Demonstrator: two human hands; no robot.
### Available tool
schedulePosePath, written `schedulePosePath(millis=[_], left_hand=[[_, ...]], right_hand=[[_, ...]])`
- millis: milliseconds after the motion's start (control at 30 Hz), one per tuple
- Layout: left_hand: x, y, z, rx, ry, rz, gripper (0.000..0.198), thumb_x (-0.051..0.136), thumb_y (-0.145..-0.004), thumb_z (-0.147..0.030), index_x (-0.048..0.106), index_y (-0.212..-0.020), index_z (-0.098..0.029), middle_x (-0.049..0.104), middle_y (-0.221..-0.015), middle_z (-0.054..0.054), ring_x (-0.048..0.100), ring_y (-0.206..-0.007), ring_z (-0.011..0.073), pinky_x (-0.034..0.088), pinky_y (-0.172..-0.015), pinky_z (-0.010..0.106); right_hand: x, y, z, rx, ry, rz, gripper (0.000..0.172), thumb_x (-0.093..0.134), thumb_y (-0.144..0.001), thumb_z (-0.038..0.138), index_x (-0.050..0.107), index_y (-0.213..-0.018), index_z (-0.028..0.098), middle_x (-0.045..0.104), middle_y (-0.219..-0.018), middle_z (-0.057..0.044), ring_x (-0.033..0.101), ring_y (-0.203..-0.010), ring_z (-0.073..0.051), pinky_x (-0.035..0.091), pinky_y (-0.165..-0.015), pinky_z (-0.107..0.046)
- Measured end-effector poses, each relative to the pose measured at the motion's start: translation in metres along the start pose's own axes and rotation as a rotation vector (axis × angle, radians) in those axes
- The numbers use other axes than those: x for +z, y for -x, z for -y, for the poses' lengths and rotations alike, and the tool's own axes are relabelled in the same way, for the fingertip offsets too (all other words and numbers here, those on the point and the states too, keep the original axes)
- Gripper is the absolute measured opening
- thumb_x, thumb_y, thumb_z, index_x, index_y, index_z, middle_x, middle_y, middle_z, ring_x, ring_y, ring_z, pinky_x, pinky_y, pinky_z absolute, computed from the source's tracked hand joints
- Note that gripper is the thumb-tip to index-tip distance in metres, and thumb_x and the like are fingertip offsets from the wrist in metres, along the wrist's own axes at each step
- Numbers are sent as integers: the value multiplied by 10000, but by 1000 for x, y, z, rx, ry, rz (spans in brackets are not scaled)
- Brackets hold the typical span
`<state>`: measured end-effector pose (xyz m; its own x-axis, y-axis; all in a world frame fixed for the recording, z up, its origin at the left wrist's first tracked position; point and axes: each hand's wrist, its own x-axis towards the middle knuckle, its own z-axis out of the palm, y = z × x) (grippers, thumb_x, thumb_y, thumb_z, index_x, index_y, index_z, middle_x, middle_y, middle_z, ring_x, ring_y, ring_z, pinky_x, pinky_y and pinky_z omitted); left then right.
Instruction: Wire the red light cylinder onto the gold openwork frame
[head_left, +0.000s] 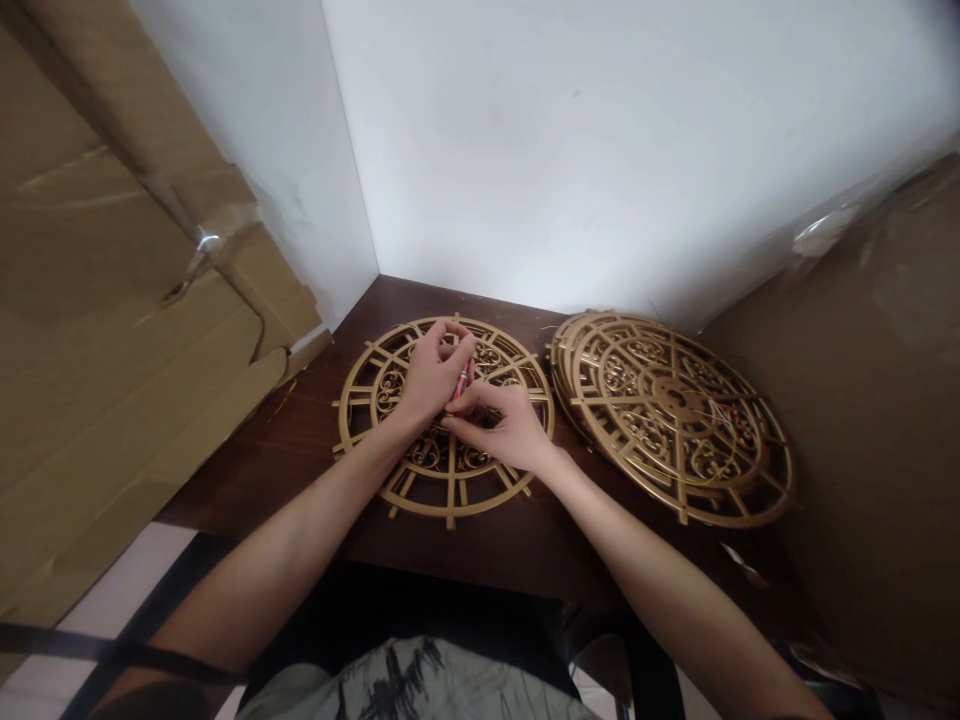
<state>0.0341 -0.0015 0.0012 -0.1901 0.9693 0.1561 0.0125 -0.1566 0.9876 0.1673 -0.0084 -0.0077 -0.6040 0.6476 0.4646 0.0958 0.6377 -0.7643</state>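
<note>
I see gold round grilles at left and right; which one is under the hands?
The left grille: the left hand and right hand are over its middle. The right grille, atop a stack, has no hand over it.

Brown table: gold disc, stacked discs.

Here's a grille lying on the desk, with both hands, left and right, over its middle, a small item between them. Just right of it, a stack of grilles, wires across the top. Before that stack, a small tool. One box flanks the left, another box the far right. Behind everything, the wall.
</note>
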Motion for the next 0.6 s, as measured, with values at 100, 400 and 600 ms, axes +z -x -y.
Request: schedulePosePath(millis=[100,400,600], left_hand=[[0,-1,-3,-28,36,-20,169,565,-806,-318,476,-847,-180,539,-495,-50,462,-388,64,366,-404,153],[-4,-5,-5,-84,209,-92,185,566,-803,-327,460,-851,-183,527,-503,-61,421,-354,53,338,-365,154],[-3,-2,-13,-60,222,47,205,584,-801,-347,460,-858,-194,517,-485,-67,390,-330,49,301,-343,152]], right_hand=[[0,0,1,12,-26,-5,113,659,-766,270,645,-845,190,679,-712,3,647,-658,-121,509,-652,-226],[-4,-3,4,111,-217,-148,135,631,-794,281,638,-888,185,701,-716,-5,672,-655,-135,532,-694,-268],[-5,-6,-1,120,-113,-407,129,560,-850,280,624,-921,192,676,-902,-43,638,-819,-146,504,-760,-281]])
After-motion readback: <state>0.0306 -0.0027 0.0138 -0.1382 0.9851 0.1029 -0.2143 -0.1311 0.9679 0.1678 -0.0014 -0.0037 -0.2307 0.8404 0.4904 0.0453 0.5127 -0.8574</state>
